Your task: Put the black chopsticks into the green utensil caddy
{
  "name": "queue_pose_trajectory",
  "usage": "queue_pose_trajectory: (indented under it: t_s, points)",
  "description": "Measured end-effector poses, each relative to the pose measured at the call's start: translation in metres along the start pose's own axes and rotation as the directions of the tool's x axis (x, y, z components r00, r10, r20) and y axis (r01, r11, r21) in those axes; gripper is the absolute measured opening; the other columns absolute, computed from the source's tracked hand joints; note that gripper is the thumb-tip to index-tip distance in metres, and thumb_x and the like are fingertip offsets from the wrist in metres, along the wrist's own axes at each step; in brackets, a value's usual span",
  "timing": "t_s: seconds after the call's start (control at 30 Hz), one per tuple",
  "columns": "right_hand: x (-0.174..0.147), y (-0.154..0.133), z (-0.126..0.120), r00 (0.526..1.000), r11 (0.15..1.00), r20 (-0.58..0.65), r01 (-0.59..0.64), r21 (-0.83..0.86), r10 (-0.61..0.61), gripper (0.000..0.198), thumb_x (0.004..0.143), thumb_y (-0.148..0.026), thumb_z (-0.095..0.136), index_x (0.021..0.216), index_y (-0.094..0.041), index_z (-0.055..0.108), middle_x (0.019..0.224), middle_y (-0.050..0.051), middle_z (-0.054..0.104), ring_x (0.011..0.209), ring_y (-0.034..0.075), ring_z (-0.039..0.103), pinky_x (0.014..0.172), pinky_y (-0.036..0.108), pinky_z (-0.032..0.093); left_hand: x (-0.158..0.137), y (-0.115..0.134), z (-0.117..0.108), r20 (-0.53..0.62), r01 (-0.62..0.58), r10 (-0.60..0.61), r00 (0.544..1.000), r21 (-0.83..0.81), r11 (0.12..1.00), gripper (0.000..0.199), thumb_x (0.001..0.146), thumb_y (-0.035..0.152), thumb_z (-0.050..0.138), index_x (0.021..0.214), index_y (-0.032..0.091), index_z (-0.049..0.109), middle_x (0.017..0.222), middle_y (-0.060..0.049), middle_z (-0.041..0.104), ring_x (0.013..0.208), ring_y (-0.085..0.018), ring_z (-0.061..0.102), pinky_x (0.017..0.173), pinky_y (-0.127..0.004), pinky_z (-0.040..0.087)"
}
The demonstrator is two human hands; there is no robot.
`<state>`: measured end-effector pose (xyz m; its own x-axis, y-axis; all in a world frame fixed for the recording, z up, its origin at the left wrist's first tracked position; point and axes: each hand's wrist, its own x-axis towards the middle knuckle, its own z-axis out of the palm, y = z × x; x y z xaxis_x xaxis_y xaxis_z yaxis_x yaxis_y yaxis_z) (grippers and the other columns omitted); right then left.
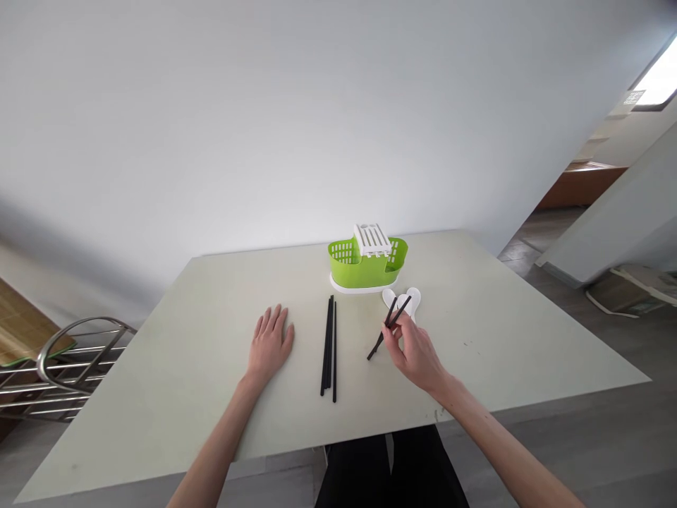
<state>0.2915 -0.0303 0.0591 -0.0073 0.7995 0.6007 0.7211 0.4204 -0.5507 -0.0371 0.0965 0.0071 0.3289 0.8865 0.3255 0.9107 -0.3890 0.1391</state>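
Note:
Two black chopsticks (376,345) are pinched in my right hand (415,351), crossing each other at a slant above the table. Just beyond that hand lie several white spoons (414,295), partly covered by it. My left hand (269,343) rests flat on the tabletop with its fingers spread, holding nothing. Between my hands, several more black chopsticks (328,346) lie side by side, pointing away from me. A green basket (364,272) with a white base and a white slotted top (372,238) stands behind the spoons.
The pale table (227,282) meets a white wall (296,120) at its back edge. To the left stands a metal-framed chair (79,353). A doorway and another piece of furniture (635,289) are at the right. My legs (391,469) are under the front edge.

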Motion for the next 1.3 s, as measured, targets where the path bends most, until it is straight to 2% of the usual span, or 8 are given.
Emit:
queue_pose_trajectory:
  t_s: [0.5,0.9,1.13,1.3]
  points:
    - [0.008,-0.004,0.001,0.998,1.000,0.051,0.022,0.015,-0.023,0.008,0.108,-0.029,0.043,0.102,-0.024,0.044,0.105,0.007,0.064,0.066,0.015,0.060,0.058,0.028,0.044,-0.001,0.000,0.000,0.008,-0.001,0.001,1.000,0.016,1.000,0.059,0.106,0.045,0.033,0.154,0.015,0.050,0.164,-0.010,0.044,0.156,-0.032,0.033,0.128,-0.052,0.029]
    - [0.013,-0.007,-0.010,0.992,0.999,0.120,-0.040,0.003,0.039,0.011,0.109,-0.033,0.042,0.104,-0.024,0.046,0.091,0.003,0.064,0.064,0.016,0.061,0.057,0.028,0.045,-0.002,0.000,0.000,0.009,0.005,-0.005,1.000,0.000,1.000,0.059,0.105,0.045,0.033,0.155,0.016,0.049,0.165,-0.010,0.043,0.156,-0.031,0.032,0.128,-0.052,0.029]
    - [0.015,-0.010,-0.008,0.992,0.996,0.115,-0.059,0.060,0.052,0.013,0.109,-0.034,0.041,0.103,-0.024,0.047,0.102,0.006,0.062,0.068,0.016,0.060,0.062,0.029,0.047,-0.001,0.001,-0.001,0.015,0.005,-0.005,1.000,-0.004,1.000,0.059,0.105,0.045,0.034,0.154,0.015,0.050,0.165,-0.011,0.043,0.157,-0.032,0.031,0.128,-0.052,0.029]
    - [0.017,-0.010,-0.007,0.989,0.995,0.139,-0.061,0.076,0.050,0.013,0.109,-0.034,0.041,0.107,-0.024,0.049,0.100,0.004,0.060,0.068,0.016,0.060,0.061,0.029,0.047,-0.002,0.001,-0.001,0.011,0.005,-0.005,1.000,0.005,1.000,0.059,0.106,0.045,0.032,0.154,0.016,0.049,0.165,-0.010,0.043,0.157,-0.031,0.032,0.128,-0.051,0.029]
